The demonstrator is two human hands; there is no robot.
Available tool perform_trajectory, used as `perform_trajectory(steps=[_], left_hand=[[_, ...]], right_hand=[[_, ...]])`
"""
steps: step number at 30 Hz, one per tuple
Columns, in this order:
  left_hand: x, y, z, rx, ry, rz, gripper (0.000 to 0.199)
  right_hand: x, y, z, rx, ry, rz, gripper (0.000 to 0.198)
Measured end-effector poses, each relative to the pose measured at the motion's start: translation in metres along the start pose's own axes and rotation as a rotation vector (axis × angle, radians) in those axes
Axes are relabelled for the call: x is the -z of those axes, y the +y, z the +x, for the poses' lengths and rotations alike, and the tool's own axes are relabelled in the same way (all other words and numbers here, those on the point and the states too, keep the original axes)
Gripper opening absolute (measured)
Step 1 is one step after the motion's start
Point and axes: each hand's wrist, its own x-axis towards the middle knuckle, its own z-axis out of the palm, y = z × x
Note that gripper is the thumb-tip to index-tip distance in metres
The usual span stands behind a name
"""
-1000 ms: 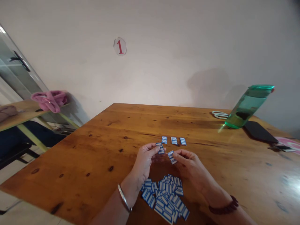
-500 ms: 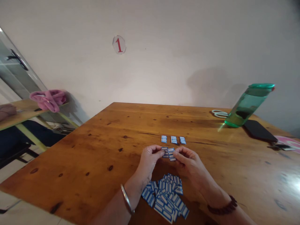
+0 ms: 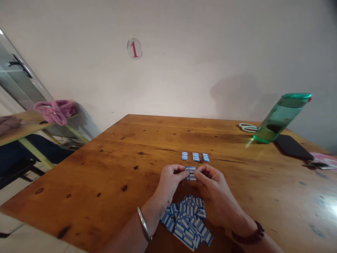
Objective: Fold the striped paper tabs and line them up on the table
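Note:
Between my hands are small blue-and-white label cards (image 3: 191, 173), overlapping one another above the table. My left hand (image 3: 171, 181) pinches their left side between thumb and fingers. On their right side my right hand (image 3: 212, 179) pinches them the same way. Just beyond my fingers, three small stacks of the same cards lie in a row: the left stack (image 3: 184, 156), the middle stack (image 3: 196, 156) and the right stack (image 3: 205, 157). Nearer to me, below my hands, a loose pile of cards (image 3: 188, 221) lies heaped and overlapping.
On the right of the wooden table (image 3: 105, 161) stand a green water bottle (image 3: 281, 117), a white coiled cable (image 3: 247, 128) and a dark flat phone-like object (image 3: 292, 147). A pink round item (image 3: 325, 160) lies at the right edge. Another table with a pink cloth (image 3: 56, 110) is at left.
The held cards have slid closer together and now overlap more, with my hands drawn slightly nearer each other. The row of stacks and the pile look the same.

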Motion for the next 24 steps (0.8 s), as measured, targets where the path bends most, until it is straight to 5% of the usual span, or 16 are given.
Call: perform_trajectory(steps=[19, 24], left_hand=[[0.004, 0.002, 0.002, -0.002, -0.044, -0.029, 0.013], [0.021, 0.008, 0.011, -0.031, 0.145, -0.180, 0.014]], right_hand=[[-0.006, -0.008, -0.002, 0.085, 0.016, -0.222, 0.025], [-0.002, -0.017, -0.007, 0.171, -0.237, -0.640, 0.006]])
